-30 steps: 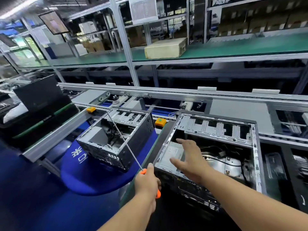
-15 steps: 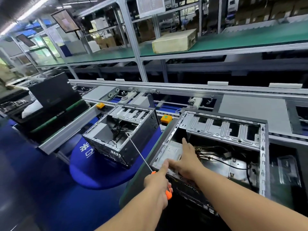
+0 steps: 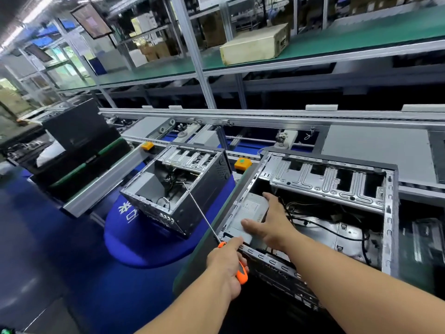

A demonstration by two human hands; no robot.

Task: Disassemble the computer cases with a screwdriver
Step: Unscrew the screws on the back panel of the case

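Note:
An open computer case (image 3: pixel 390 213) lies on its side in front of me, its metal frame and black cables exposed. My right hand (image 3: pixel 269 222) reaches into its left end with fingers spread over a grey power supply box (image 3: pixel 250 208). My left hand (image 3: pixel 226 263) grips an orange-handled screwdriver (image 3: pixel 242 273) just outside the case's near left corner; its long thin shaft (image 3: pixel 199 210) points up and left. A second, smaller open case (image 3: pixel 202 198) sits tilted on a blue round stool (image 3: pixel 144 247) to the left.
A conveyor line with metal rails (image 3: pixel 240 116) runs behind the cases, with two orange stops (image 3: pixel 243 162) on it. A black case (image 3: pixel 79 131) stands at the left. A beige box (image 3: pixel 255 44) lies on the green shelf above. The floor is blue.
My right hand has moved deeper into the case and spread over the power supply. My left hand with the screwdriver stays by the case's corner. The view has shifted closer and left.

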